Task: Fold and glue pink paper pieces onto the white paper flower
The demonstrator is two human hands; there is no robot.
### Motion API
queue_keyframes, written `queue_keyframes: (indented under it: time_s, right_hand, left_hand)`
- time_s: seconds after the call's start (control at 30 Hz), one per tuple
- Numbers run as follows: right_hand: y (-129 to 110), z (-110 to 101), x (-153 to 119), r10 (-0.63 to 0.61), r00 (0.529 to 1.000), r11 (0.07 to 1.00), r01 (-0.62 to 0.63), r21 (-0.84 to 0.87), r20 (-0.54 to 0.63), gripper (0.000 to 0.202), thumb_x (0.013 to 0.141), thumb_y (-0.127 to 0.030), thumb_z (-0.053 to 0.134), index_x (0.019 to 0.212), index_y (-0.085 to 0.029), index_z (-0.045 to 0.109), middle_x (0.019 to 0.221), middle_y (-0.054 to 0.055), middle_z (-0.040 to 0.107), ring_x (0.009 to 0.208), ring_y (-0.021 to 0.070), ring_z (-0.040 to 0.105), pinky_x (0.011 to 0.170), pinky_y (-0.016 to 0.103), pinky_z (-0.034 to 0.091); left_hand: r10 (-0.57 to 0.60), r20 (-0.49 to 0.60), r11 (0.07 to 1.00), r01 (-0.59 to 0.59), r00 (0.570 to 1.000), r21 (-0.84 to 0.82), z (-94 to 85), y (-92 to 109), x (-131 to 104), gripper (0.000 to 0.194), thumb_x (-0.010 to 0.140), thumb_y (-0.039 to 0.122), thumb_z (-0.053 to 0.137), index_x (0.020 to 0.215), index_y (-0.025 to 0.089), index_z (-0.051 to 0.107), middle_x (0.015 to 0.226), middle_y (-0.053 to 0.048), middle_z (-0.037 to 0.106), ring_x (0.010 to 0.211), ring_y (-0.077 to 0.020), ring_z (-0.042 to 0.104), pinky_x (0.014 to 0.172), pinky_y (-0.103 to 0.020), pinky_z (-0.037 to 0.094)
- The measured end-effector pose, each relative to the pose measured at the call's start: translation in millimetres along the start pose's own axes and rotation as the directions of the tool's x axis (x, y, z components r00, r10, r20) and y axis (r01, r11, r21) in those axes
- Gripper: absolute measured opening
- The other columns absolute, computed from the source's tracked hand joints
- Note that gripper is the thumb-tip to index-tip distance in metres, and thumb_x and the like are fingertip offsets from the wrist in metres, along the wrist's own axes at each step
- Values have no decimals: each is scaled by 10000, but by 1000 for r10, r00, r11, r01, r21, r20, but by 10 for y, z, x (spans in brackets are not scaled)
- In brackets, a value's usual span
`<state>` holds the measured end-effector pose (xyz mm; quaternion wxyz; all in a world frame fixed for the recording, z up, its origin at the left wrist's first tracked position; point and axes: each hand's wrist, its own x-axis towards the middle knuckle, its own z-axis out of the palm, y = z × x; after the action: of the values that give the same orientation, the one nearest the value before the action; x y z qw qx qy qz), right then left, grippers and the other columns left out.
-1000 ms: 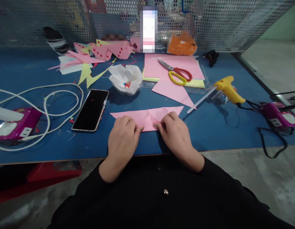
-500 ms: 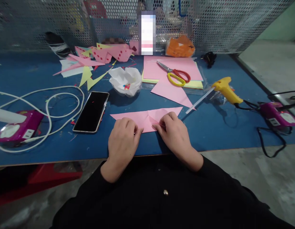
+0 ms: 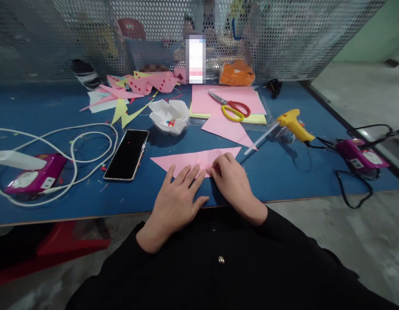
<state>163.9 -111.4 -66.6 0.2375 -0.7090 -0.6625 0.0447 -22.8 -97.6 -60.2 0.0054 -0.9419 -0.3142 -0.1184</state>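
A folded sheet of pink paper (image 3: 183, 160) lies on the blue table in front of me, with a long upper edge and pointed ends. My left hand (image 3: 178, 193) rests flat on its lower left part, fingers spread and thumb held out to the right. The fingers of my right hand (image 3: 230, 175) are pinched together on the paper's lower edge, right of its middle. Part of that lower edge is hidden under both hands. Beyond the sheet lie another piece of pink paper (image 3: 227, 129) and scissors (image 3: 233, 110) with red and yellow handles.
On the left are a phone (image 3: 127, 155), a white cable and a purple power strip (image 3: 38, 174). A white paper bowl (image 3: 170, 118) holds small scraps. To the right lie a yellow glue gun (image 3: 294, 125) and another purple power strip (image 3: 360, 154). Pink and yellow cutouts (image 3: 147, 82) lie at the back.
My left hand has opened from a pinch at the lower edge and spread flat over the paper, further right. My right hand keeps its pinch. The view has shifted slightly.
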Motion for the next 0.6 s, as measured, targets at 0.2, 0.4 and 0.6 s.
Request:
queue_keyframes:
  time_s: [0.2,0.4,0.6]
  right_hand:
    - [0,-69,-136,-238,960,970,243,16,-148,307,976,-204,460,1209,-66,606,1235,223,655,1146,302,627,953,484,516]
    - [-48,-76,-346,-560,801,827,554,95,210,863,980,-625,358,1499,63,299,1564,287,350,1492,333,301,1175,517,362]
    - [15,-60,-401,-546,793,829,558,37,269,1015,933,-723,332,1513,104,231,1593,315,220,1517,359,198,1206,534,294]
  left_hand:
    - [-30,53,999,29,998,20,-33,49,-12,649,949,594,482,1440,169,490,1532,-143,470,1396,-347,439,1183,-633,218]
    - [7,94,1000,-7,996,6,-38,17,-25,737,908,591,534,1439,84,473,1515,-197,474,1419,-378,397,1201,-628,190]
    - [11,97,1000,-13,995,24,32,-3,-84,804,928,646,470,1509,100,366,1605,-159,339,1490,-354,280,1211,-593,180]
